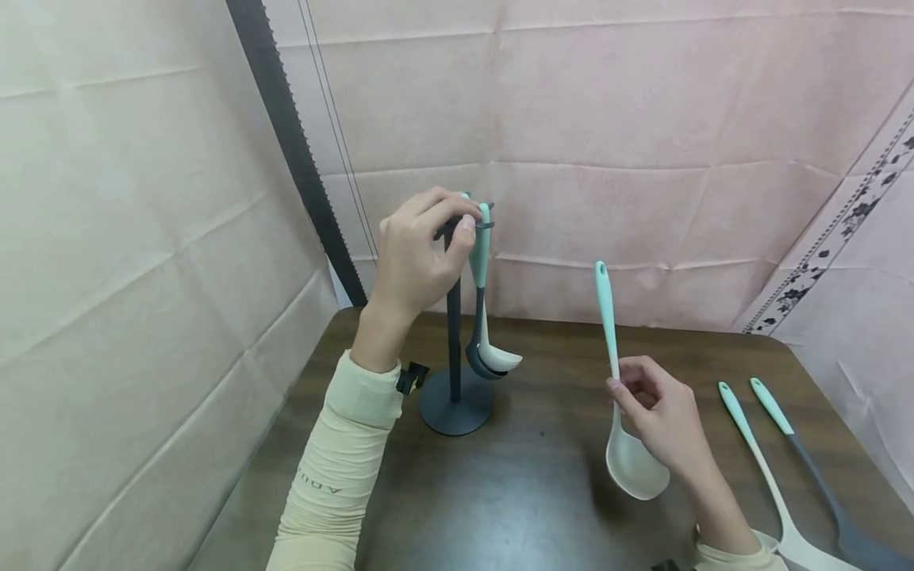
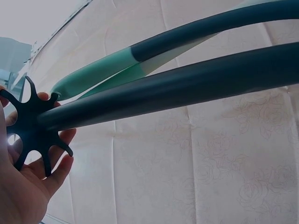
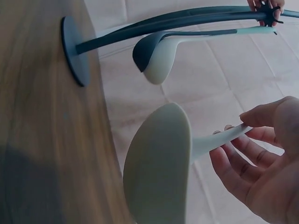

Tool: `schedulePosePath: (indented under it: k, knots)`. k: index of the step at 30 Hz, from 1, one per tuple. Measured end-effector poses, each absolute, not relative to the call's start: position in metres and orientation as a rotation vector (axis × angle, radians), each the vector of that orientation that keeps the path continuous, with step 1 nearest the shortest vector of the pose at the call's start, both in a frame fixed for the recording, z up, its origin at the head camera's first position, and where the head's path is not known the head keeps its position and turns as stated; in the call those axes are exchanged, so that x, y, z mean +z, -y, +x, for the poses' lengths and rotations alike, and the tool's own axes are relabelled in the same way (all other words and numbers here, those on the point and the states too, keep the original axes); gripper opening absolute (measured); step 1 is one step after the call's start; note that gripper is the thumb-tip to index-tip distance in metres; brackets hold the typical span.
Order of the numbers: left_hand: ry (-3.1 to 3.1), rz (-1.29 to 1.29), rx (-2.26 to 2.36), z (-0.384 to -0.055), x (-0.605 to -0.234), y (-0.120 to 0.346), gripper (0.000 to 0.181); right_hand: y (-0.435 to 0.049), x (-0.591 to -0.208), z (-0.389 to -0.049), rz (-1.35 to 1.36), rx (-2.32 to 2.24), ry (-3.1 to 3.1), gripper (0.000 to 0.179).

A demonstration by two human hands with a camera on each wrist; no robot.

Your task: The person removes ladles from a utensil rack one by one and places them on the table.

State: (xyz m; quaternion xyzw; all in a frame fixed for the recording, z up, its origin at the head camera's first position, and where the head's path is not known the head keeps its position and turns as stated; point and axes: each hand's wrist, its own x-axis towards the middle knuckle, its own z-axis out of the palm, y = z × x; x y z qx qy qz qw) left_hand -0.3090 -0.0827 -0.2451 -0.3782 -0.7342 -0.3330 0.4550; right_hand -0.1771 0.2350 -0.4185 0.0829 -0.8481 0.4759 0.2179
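Note:
A dark utensil stand (image 1: pixel 455 341) with a round base rises from the table. My left hand (image 1: pixel 427 250) holds its top, fingers curled around the star-shaped hook rack (image 2: pixel 33 123). From the hooks hang a dark ladle (image 1: pixel 474 357) and a cream ladle (image 1: pixel 501 359), both with mint handles and nested close together. My right hand (image 1: pixel 660 412) pinches a cream spoon (image 1: pixel 638 468) between thumb and fingers, low on its handle. That spoon stands nearly upright, bowl down and mint end up, to the right of the stand. Its bowl looms large in the right wrist view.
On the brown table (image 1: pixel 528 507) at the right lie a cream utensil (image 1: pixel 767 480) and a dark turner (image 1: pixel 814 464), both with mint handles. My right forearm partly covers a pale piece beside them. Pinkish cloth (image 1: pixel 614 103) hangs behind the table.

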Motion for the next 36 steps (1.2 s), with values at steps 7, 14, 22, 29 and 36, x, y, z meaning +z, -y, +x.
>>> schedulePosePath:
  k: [7,14,22,29,36]
  knots:
    - [1.809,-0.930,-0.821,-0.309,-0.245,0.083,0.041,-0.245,-0.424,-0.175,0.198,1.194,2.399,0.017]
    - [1.803,-0.943,-0.828,-0.310,-0.245,0.082,0.040,-0.254,-0.431,-0.172,0.171,1.129,2.424,0.018]
    - [1.804,-0.940,-0.829,-0.310,-0.244,0.082,0.041,-0.263,-0.437,-0.168,0.146,1.013,2.466,0.020]
    - [1.796,-0.942,-0.827,-0.311,-0.245,0.082,0.040,-0.267,-0.440,-0.166,0.099,0.976,2.516,0.019]
    - [1.796,-0.944,-0.827,-0.311,-0.245,0.082,0.040,-0.266,-0.444,-0.165,0.078,0.998,2.581,0.019]
